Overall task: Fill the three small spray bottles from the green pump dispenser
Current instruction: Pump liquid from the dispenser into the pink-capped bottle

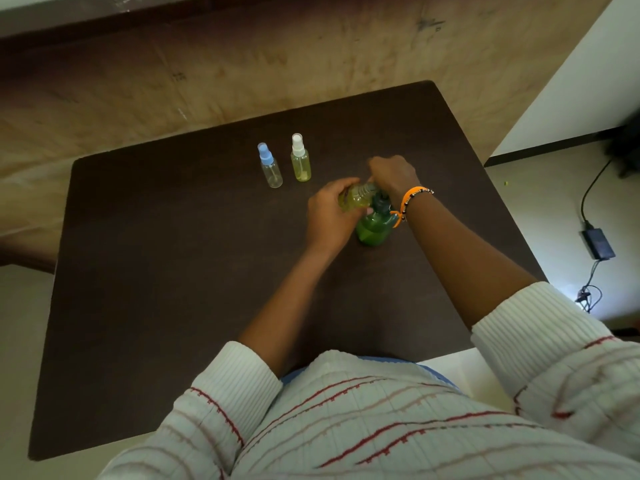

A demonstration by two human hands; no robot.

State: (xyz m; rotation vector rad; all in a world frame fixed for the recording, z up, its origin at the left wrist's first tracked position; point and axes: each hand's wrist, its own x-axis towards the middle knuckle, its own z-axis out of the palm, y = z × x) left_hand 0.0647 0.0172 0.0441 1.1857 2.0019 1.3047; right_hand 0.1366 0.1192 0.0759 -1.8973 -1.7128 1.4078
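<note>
The green pump dispenser (pixel 374 228) stands upright near the middle of the dark table (pixel 173 271). My left hand (pixel 329 216) grips a small uncapped spray bottle (pixel 356 197), tilted with its mouth at the pump's nozzle; yellow-green liquid shows inside it. My right hand (pixel 393 173) rests on top of the pump head with curled fingers; what lies beneath them is hidden. Farther back stand two capped bottles: one with a blue cap (pixel 270 166) that looks clear, and one with a white cap (pixel 300 159) holding yellowish liquid.
The table's right edge runs close to my right forearm. On the floor to the right lie a black power adapter (pixel 598 244) and its cable. A worn tan floor stretches beyond the table's far edge.
</note>
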